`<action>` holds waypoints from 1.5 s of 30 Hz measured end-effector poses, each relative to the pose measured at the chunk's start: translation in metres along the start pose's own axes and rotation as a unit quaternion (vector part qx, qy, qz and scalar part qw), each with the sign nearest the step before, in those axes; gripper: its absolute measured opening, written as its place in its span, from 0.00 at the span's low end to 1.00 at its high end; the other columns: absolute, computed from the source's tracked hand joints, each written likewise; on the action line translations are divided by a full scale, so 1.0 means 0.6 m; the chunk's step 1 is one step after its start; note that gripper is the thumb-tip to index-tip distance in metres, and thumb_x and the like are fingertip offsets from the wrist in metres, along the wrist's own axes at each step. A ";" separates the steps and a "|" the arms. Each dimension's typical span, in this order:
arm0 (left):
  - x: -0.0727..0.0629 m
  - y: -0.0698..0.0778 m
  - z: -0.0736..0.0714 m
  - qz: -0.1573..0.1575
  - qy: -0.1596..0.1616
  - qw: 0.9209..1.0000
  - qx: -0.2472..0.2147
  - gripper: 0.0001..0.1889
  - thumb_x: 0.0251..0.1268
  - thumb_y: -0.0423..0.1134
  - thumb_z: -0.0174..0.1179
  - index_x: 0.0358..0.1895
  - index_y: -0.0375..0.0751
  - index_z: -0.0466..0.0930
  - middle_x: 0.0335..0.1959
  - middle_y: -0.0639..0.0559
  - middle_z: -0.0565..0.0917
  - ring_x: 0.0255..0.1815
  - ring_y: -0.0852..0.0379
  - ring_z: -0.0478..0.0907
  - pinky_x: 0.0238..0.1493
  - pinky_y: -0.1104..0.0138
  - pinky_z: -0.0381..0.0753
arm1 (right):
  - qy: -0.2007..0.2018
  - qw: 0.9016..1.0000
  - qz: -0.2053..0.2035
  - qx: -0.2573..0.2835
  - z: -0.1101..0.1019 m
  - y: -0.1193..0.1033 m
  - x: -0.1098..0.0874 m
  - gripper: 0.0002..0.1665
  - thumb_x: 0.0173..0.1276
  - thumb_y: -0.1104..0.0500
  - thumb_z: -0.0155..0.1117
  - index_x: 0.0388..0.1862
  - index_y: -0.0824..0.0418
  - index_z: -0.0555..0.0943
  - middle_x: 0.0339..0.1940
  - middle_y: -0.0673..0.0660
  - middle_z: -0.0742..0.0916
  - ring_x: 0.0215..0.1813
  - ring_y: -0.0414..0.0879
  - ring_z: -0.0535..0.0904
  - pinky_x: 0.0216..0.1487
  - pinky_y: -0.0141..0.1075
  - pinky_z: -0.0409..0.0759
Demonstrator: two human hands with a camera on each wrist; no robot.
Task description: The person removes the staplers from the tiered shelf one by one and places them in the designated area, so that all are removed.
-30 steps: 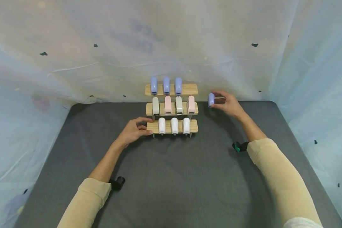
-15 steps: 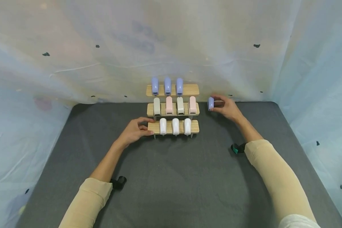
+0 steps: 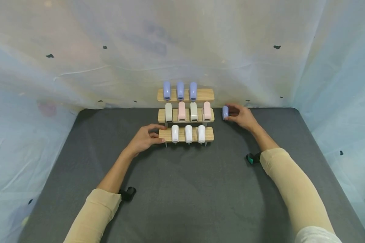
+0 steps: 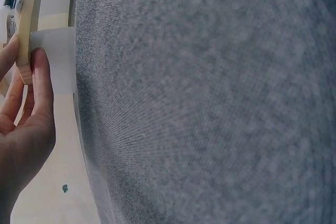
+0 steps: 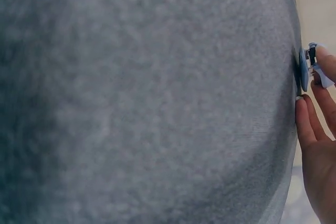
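Note:
My left hand [image 3: 142, 138] pinches the left end of the lowest board of a three-tier wooden stand [image 3: 162, 135]; in the left wrist view, fingers and thumb of the left hand [image 4: 26, 135] lie on both faces of that board end. Right of the stand, near the table's back edge, my right hand [image 3: 241, 116] holds a small lavender-blue stapler [image 3: 225, 113] between thumb and fingers. From the right wrist, this stapler [image 5: 304, 71] shows its blue base right at the cloth, with the right hand's [image 5: 320, 156] lower fingertips also at the cloth.
Several similar staplers stand on the tiers: lavender-blue ones [image 3: 180, 90] on top, grey and pink ones [image 3: 181, 111] in the middle, white ones [image 3: 188, 134] at the bottom. Dark cloth covers the table [image 3: 182, 189]. A pale sheet [image 3: 182, 44] hangs close behind.
My right hand has lowered the lavender-blue stapler toward the table and a little closer to the stand. The left hand keeps its grip on the lowest board.

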State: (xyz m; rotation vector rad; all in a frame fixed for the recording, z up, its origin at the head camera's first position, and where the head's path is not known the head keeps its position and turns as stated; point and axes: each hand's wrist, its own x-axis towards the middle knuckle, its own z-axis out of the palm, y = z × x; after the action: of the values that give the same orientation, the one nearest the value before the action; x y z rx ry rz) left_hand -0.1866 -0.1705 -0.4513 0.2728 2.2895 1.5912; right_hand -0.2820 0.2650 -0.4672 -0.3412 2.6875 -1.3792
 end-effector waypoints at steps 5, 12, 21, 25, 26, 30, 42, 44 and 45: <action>0.001 0.000 -0.001 0.005 -0.003 1.000 -0.006 0.26 0.61 0.35 0.71 0.64 0.47 0.78 0.68 0.48 0.70 0.45 0.48 0.83 0.50 0.51 0.81 | 0.003 1.000 0.006 -0.006 -0.001 0.003 0.001 0.39 0.64 0.64 0.73 0.72 0.62 0.70 0.65 0.67 0.77 0.63 0.61 0.76 0.60 0.52 0.76; 0.000 0.001 -0.001 0.002 -0.004 1.000 -0.001 0.26 0.61 0.34 0.70 0.64 0.47 0.77 0.69 0.48 0.70 0.47 0.48 0.83 0.51 0.52 0.81 | 0.007 1.000 0.012 -0.009 -0.001 0.011 0.002 0.39 0.65 0.63 0.72 0.73 0.61 0.69 0.67 0.67 0.76 0.64 0.62 0.75 0.62 0.52 0.75; -0.001 0.001 0.000 -0.007 0.000 1.000 0.001 0.26 0.62 0.35 0.70 0.64 0.49 0.77 0.68 0.48 0.71 0.45 0.48 0.83 0.51 0.51 0.81 | 0.005 1.000 0.008 -0.014 0.001 0.009 -0.001 0.40 0.65 0.64 0.72 0.74 0.62 0.68 0.67 0.67 0.75 0.65 0.62 0.75 0.63 0.53 0.74; -0.004 0.002 0.001 -0.005 -0.003 1.000 -0.002 0.26 0.62 0.35 0.70 0.64 0.49 0.77 0.69 0.48 0.70 0.46 0.48 0.83 0.51 0.51 0.80 | 0.008 1.000 0.006 -0.005 -0.002 0.006 -0.003 0.40 0.65 0.63 0.72 0.74 0.62 0.68 0.67 0.66 0.76 0.64 0.60 0.76 0.61 0.52 0.75; -0.004 0.002 0.001 -0.006 -0.003 1.000 -0.003 0.26 0.62 0.36 0.70 0.64 0.49 0.77 0.69 0.48 0.70 0.46 0.48 0.83 0.51 0.51 0.80 | 0.010 1.000 0.004 -0.001 -0.003 0.006 -0.003 0.39 0.65 0.63 0.72 0.74 0.62 0.68 0.67 0.66 0.76 0.64 0.60 0.76 0.60 0.52 0.76; -0.004 0.003 0.000 -0.008 -0.002 1.000 -0.006 0.26 0.62 0.36 0.70 0.64 0.49 0.77 0.68 0.48 0.71 0.45 0.47 0.83 0.51 0.51 0.80 | 0.023 1.000 -0.002 0.017 -0.009 -0.001 -0.007 0.36 0.67 0.62 0.71 0.72 0.61 0.70 0.67 0.63 0.77 0.64 0.59 0.76 0.59 0.52 0.77; -0.002 0.003 0.000 -0.010 -0.001 1.000 -0.013 0.27 0.61 0.36 0.71 0.64 0.47 0.77 0.67 0.49 0.73 0.47 0.47 0.83 0.52 0.50 0.80 | 0.075 0.997 -0.024 0.024 -0.020 -0.036 -0.019 0.31 0.68 0.61 0.69 0.70 0.59 0.74 0.63 0.61 0.81 0.61 0.57 0.79 0.58 0.51 0.78; -0.003 0.003 0.000 -0.012 -0.003 1.000 -0.014 0.27 0.61 0.36 0.71 0.65 0.47 0.76 0.67 0.49 0.73 0.47 0.47 0.83 0.52 0.51 0.80 | 0.074 0.996 -0.040 0.031 -0.021 -0.048 -0.023 0.31 0.68 0.63 0.69 0.69 0.61 0.74 0.63 0.64 0.81 0.60 0.58 0.79 0.58 0.51 0.77; -0.004 0.003 0.000 -0.012 -0.005 1.000 -0.017 0.27 0.62 0.36 0.70 0.65 0.47 0.76 0.67 0.49 0.74 0.47 0.47 0.83 0.53 0.51 0.80 | 0.073 0.996 -0.045 0.036 -0.022 -0.058 -0.026 0.31 0.68 0.64 0.68 0.69 0.63 0.74 0.62 0.65 0.81 0.60 0.59 0.79 0.58 0.51 0.77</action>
State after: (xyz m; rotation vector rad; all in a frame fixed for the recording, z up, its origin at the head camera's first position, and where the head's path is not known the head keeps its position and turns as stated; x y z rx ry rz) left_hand -0.1847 -0.1705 -0.4493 0.2422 2.2469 1.6125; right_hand -0.2642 0.2597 -0.4316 -0.3735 2.7590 -1.5805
